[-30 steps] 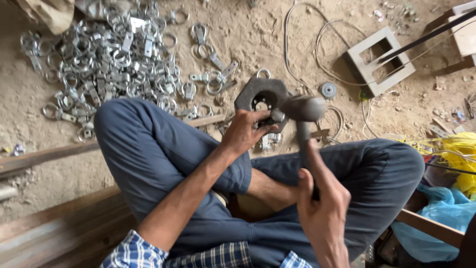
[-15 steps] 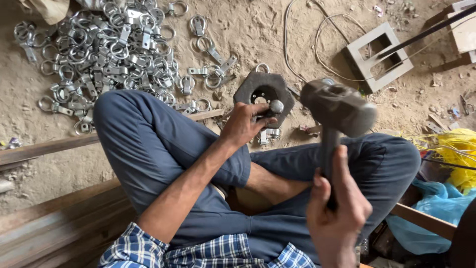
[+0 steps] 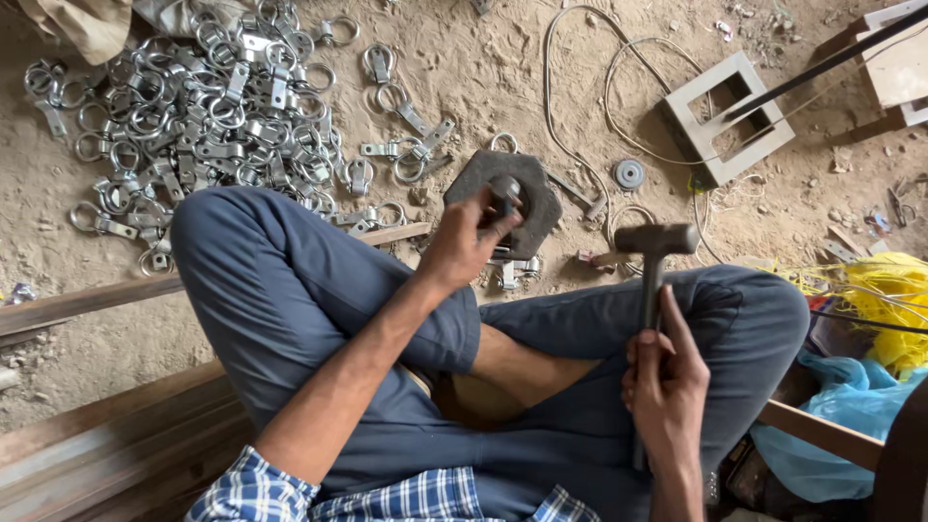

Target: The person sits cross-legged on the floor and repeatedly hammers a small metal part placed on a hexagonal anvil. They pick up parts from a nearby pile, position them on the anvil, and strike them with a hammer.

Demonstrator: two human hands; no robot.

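1. A small metal piece (image 3: 504, 187) stands on a dark hexagonal block (image 3: 504, 198) lying on the sandy floor (image 3: 503, 77), just beyond the person's crossed legs.
2. The left hand (image 3: 466, 242) pinches that piece, fingers closed round it.
3. The right hand (image 3: 665, 379) is wrapped tight on the handle of a hammer (image 3: 653, 259), its head raised right of the block.
4. A heap of metal ring clamps (image 3: 193, 106) lies to the left; a square frame (image 3: 727, 118) and loose wire (image 3: 580, 87) to the right.

Left hand (image 3: 464, 242) pinches metal piece (image 3: 504, 188) on dark block (image 3: 535, 198); right hand (image 3: 667, 382) grips hammer (image 3: 655, 253).
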